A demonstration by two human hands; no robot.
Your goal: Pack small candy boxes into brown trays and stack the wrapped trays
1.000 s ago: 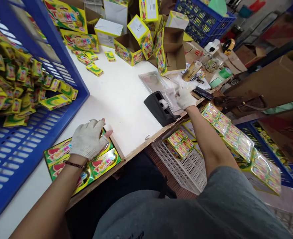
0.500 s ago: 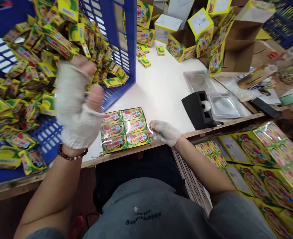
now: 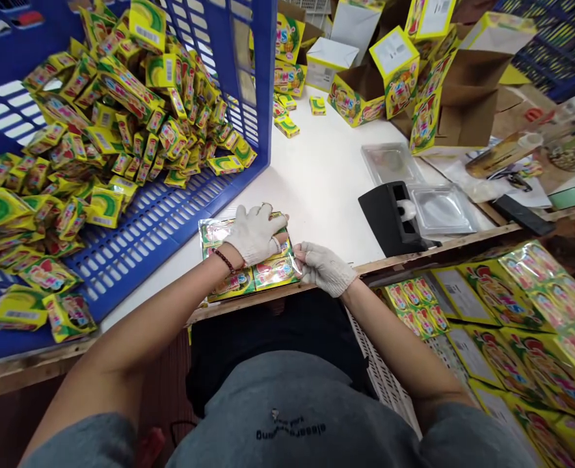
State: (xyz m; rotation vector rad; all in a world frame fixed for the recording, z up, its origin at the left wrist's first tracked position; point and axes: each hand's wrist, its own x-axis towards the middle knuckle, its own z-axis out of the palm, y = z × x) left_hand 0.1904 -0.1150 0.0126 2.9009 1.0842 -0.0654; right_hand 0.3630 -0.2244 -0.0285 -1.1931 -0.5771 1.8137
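A clear tray of small yellow-green candy boxes, set in two columns, lies at the front edge of the white table. My left hand, in a white fingerless glove, rests flat across the top of the boxes with its fingers spread. It hides the middle and upper boxes. At the tray's right side, my gloved right hand has its thumb and fingers pinched together at the lower right corner. What lies between those fingertips is too small to make out.
A blue crate on the left holds many loose candy boxes. A black tape dispenser stands on the right beside clear plastic trays. Open cartons are at the back. Packed sets are stacked below, right.
My left hand has come down from above the blue crate, moving right, onto the tray of candy boxes. My right hand stays at the tray's corner, nearly unmoved.
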